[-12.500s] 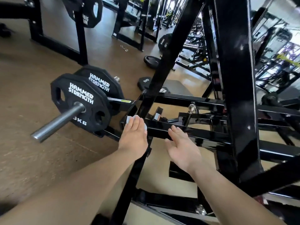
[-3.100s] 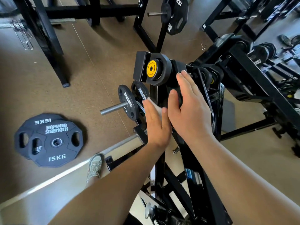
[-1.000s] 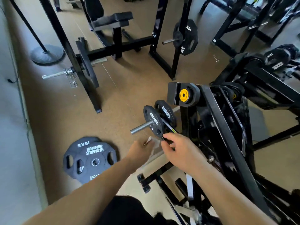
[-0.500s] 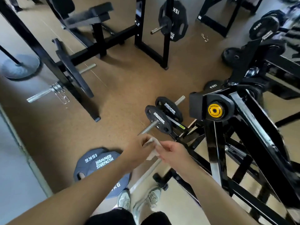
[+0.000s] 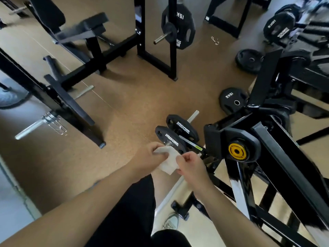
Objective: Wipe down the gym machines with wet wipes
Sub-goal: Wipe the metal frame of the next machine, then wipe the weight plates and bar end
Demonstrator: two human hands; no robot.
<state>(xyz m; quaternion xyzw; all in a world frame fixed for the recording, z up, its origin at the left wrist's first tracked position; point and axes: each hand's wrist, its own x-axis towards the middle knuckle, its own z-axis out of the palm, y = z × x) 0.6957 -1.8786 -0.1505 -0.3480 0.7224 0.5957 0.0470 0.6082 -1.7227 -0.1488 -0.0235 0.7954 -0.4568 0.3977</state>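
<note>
A white wet wipe (image 5: 169,160) is stretched between my two hands in front of me. My left hand (image 5: 148,156) pinches its upper left edge and my right hand (image 5: 191,167) pinches its right edge. Both hands are off the machine. The black plate-loaded machine (image 5: 263,148) stands to the right, with a yellow pivot cap (image 5: 237,151). Two Hammer Strength plates (image 5: 175,135) sit on its loading peg just beyond my hands.
A bench and rack frame (image 5: 85,50) stand at the back left. A 15 kg plate (image 5: 179,25) hangs on a rack post at the back. Loose plates (image 5: 231,100) lie on the brown floor near the machine. My shoe (image 5: 170,222) shows below.
My hands left the machine's upright and pivot, dropped lower, and took the wipe between them. The view turned left, so the machine now sits at the right.
</note>
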